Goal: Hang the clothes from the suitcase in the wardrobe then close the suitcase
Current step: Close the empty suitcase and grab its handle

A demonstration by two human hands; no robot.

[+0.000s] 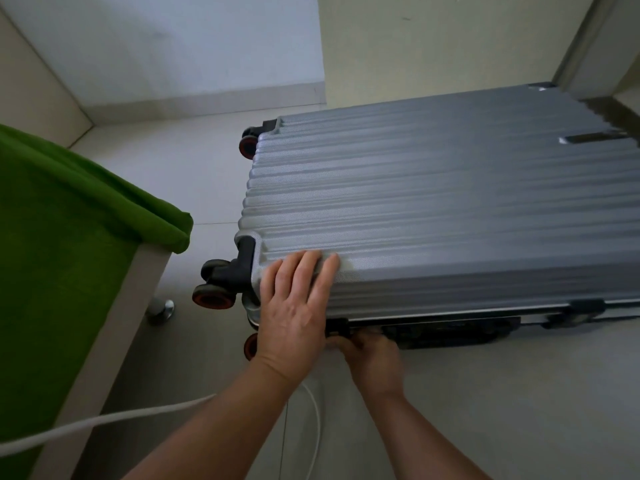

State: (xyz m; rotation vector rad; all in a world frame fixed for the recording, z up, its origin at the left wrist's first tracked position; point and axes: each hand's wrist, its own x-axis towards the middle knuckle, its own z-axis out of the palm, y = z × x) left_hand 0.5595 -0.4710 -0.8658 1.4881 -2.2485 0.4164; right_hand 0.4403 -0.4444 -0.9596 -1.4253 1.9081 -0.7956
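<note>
The grey suitcase [433,202] lies flat on the floor [519,410], lid down, with a free strip beside the green bed [52,237]. The left hand [294,306] presses on its near lid edge, grip wide and flat. The right hand [375,358] seems to pinch a black zipper pull [341,329] at the side seam.

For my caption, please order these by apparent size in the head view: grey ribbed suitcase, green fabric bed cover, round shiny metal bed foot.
grey ribbed suitcase
green fabric bed cover, cut off by the frame
round shiny metal bed foot
</note>
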